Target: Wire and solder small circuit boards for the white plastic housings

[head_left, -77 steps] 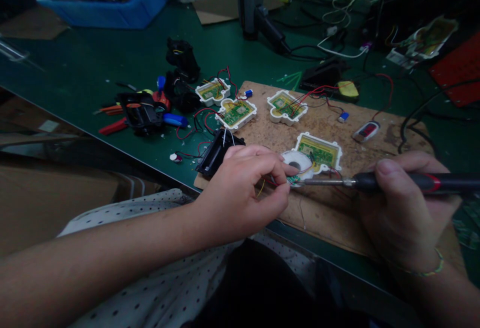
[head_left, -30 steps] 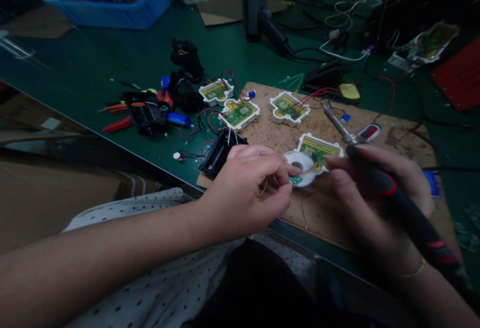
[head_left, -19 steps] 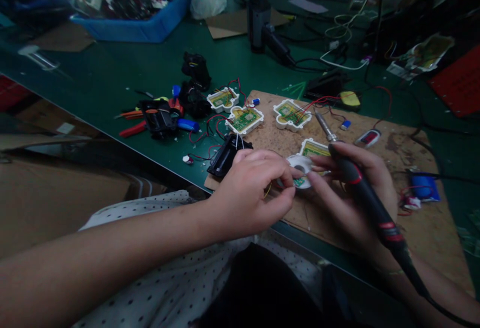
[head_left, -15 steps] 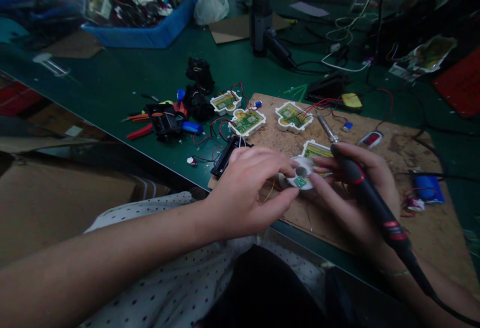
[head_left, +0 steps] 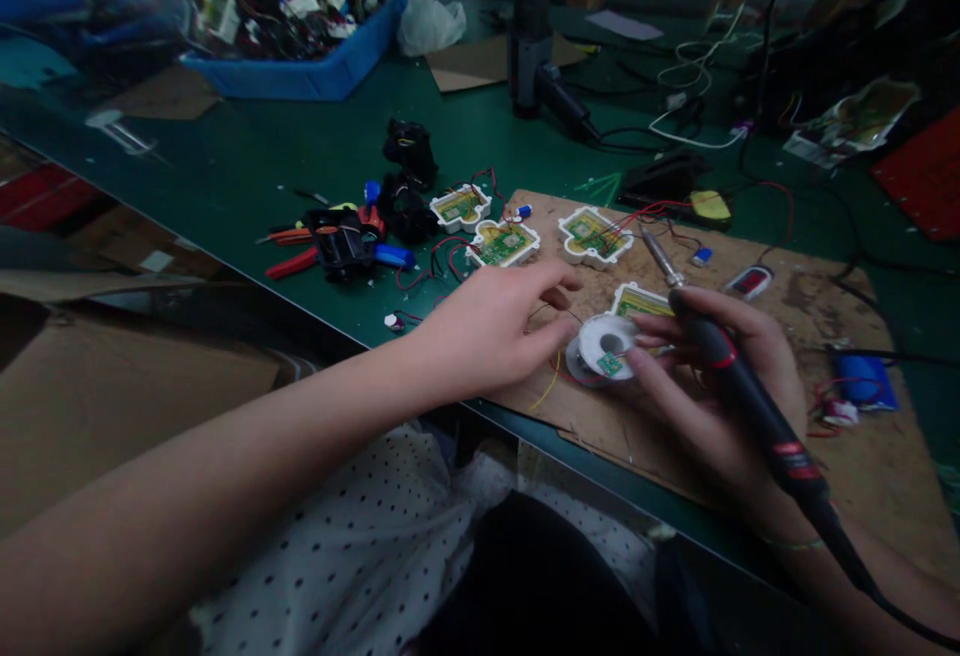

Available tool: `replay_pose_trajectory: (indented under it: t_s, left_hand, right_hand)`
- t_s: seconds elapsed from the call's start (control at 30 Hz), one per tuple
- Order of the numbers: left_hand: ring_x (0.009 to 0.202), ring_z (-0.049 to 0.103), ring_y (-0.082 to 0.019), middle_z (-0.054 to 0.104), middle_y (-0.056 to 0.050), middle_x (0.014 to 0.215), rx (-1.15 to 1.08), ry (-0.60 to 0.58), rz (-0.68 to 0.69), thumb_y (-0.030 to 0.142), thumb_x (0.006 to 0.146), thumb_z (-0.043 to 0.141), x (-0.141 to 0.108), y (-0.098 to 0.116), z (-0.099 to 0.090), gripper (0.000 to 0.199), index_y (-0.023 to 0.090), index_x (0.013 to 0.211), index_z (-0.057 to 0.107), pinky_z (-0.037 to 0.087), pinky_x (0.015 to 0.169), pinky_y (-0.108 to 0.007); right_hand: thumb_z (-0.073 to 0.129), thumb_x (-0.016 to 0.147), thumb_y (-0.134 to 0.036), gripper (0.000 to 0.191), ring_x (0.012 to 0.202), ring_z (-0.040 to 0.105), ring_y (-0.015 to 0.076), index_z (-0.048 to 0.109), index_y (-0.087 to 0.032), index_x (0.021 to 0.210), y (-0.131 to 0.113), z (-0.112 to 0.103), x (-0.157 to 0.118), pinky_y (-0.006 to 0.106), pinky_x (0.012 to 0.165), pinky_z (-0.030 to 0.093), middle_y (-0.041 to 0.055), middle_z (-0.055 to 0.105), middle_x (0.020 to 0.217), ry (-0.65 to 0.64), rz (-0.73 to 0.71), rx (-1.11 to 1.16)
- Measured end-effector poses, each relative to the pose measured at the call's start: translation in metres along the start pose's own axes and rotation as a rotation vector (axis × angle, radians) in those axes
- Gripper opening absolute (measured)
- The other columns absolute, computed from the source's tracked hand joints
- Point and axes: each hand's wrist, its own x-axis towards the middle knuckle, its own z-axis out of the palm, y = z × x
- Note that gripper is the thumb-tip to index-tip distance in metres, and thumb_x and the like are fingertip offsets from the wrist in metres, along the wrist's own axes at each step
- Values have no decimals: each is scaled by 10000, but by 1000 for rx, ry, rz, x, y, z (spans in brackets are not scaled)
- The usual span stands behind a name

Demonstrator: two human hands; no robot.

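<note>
Apparently, you were setting the small circuit board (head_left: 610, 364) in position, not soldering: it lay against the face of the white spool (head_left: 592, 336), on the brown work mat (head_left: 817, 306). Your right hand (head_left: 697, 426) gripped the soldering iron (head_left: 757, 426), its tip pointing away from the circuit board, while thumb and fingertips met near the spool's edge; whether they pinched a wire could not be told. Your left hand (head_left: 502, 326) hovered just beside the spool, fingers curled, thumb apart. The next move seemed to call for steadying the circuit board before any heat.
</note>
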Motion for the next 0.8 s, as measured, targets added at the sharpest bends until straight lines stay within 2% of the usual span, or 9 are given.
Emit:
replay_pose_trajectory:
  t_s: [0.1,0.23,0.37,0.63,0.8]
  left_hand:
    - [769,635,-144,703,-14,856,7,-31,21,192,900,631,0,1,0,128,156,1008,688,456,700,-262]
    - [701,599,-118,661,3,785,-19,15,-3,175,902,620,-6,3,-5,86,169,905,706,443,639,-235]
    - [686,623,-100,693,-4,857,-130,-19,-30,186,908,610,-16,8,-8,124,175,992,700,488,618,-205]
    - [931,644,-123,702,-38,1032,-102,-73,155,153,930,599,-23,9,-6,186,152,1102,672,520,839,-224]
    - [965,657,-108,718,-42,1029,-93,-66,278,188,960,609,-21,5,-7,151,139,1063,708,505,894,-201]
  right_hand:
    - [803,735,-149,634,977,733,208,556,-287,1302,1,0,0,294,711,631,38,733,1110,5,-6,0]
    - [807,733,-156,626,969,736,216,566,-302,1292,2,0,0,313,719,635,35,735,1097,15,8,17]
    - [806,730,-143,630,961,738,221,571,-303,1292,1,0,0,315,699,635,35,734,1092,8,6,19]
    - [795,744,-132,617,970,736,224,566,-289,1295,0,-1,0,315,692,634,43,727,1110,-1,-6,-4]
    - [800,746,-122,620,968,737,212,563,-282,1296,-2,-1,0,286,691,630,46,732,1102,-2,-20,-32]
